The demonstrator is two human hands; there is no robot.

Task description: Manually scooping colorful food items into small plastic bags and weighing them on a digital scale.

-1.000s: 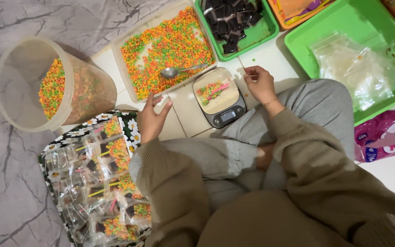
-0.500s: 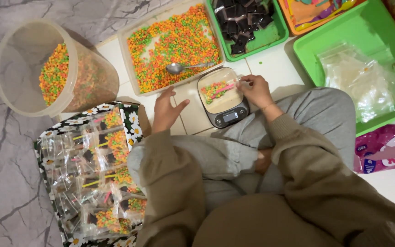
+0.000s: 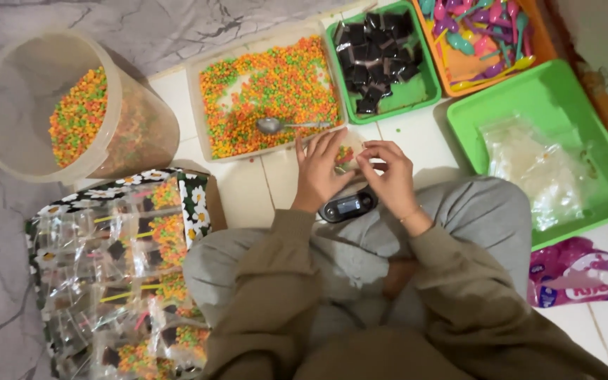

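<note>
I see a small clear packet (image 3: 346, 156) of coloured cereal bits sitting over the digital scale (image 3: 347, 206), pinched between both hands. My left hand (image 3: 318, 171) grips its left edge with fingers closed on it; my right hand (image 3: 387, 174) pinches the right side. Just beyond lies the tray of cereal (image 3: 269, 95) with a spoon (image 3: 283, 126). If the packet tilts in this grip, bits could spill onto the scale.
</note>
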